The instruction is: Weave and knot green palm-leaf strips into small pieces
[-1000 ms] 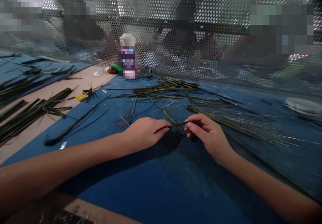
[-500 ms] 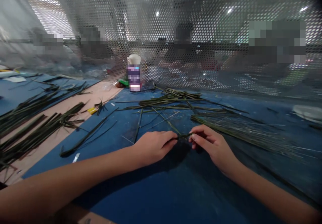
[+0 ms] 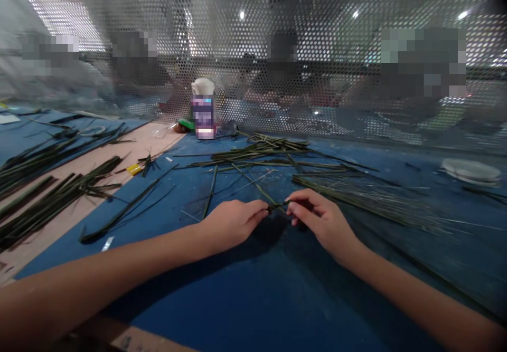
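Note:
Between my two hands stretches a short dark green plant strip [image 3: 279, 205], which looks twisted or woven. My left hand [image 3: 237, 220] pinches its left end between thumb and fingers. The right end is pinched by the thumb and forefinger of my right hand [image 3: 319, 215], its other fingers curled below. Just beyond my hands lies a loose pile of dark green strips [image 3: 257, 151]. A bundle of strips with thin pale ends [image 3: 348, 199] lies beyond and to the right of my right hand. A bent strip [image 3: 119, 222] rests left of my left forearm.
A blue tabletop [image 3: 190, 299] lies under my arms. More strip bundles [image 3: 67, 199] lie on the pinkish board at left, near a yellow piece [image 3: 133, 169]. A white-topped container [image 3: 204, 109] stands by the perforated screen [image 3: 245, 40]. Round white lids [image 3: 471, 171] lie at right. Blurred people show behind the screen.
The view has shifted slightly, so everything appears a little further left and higher. Both hands keep their pinch on the strip, and it now shows slightly more tilted.

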Motion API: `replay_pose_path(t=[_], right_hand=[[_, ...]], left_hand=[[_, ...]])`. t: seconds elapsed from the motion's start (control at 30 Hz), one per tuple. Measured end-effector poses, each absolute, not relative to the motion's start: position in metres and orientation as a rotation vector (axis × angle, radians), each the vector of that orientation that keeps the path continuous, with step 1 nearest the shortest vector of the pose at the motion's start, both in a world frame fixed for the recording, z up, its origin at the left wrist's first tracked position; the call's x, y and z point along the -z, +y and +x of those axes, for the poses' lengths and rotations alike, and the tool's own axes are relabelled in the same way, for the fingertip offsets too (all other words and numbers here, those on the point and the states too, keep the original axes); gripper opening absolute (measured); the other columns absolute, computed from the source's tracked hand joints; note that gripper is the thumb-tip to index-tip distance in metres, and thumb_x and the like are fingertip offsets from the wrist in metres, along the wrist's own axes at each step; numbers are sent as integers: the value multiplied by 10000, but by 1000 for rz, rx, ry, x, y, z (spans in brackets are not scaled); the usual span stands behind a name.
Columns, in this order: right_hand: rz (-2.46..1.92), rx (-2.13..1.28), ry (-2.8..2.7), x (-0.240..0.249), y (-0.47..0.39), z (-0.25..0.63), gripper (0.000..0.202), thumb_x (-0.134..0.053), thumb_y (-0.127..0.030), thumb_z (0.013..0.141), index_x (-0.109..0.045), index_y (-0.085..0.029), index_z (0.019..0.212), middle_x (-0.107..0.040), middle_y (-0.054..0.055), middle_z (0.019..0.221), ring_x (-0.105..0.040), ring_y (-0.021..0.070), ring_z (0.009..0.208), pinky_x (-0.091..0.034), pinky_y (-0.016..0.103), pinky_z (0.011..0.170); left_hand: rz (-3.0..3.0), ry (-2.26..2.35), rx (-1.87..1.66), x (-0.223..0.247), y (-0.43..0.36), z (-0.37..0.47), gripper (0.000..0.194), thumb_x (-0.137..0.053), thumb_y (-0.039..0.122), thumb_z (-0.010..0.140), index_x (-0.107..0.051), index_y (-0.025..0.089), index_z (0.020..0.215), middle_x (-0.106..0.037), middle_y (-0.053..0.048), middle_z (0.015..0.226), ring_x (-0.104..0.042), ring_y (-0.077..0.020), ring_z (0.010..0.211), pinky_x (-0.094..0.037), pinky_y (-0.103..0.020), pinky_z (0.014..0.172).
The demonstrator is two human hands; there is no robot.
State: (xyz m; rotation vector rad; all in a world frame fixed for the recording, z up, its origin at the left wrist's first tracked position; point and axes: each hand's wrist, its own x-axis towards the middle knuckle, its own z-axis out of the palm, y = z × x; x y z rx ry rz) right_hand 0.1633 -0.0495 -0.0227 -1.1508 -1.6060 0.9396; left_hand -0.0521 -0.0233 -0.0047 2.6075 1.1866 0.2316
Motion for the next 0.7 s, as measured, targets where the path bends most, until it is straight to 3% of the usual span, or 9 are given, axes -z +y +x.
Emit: replay_pose_path(t=[0.37, 0.7], right_hand=[[-1163, -947, -1638, 22, -50, 164, 90, -570, -280, 868, -614, -210, 904, -613, -2, 755, -578, 122, 621, -474, 265, 612], [-1231, -738, -1737, 17, -54, 165, 103, -559, -280, 871, -624, -212, 912, -631, 12, 762, -596, 137, 624, -477, 278, 606]], left_hand=[[2611, 1160, -205, 3, -23, -52, 408, -286, 392, 975, -586, 227, 1197, -735, -60, 935, -693, -203, 812, -498, -288, 695], [2641, 1127, -164, 0, -25, -51, 397, -274, 379, 979, -593, 232, 1164, -728, -37, 868, -683, -197, 766, -467, -268, 650]])
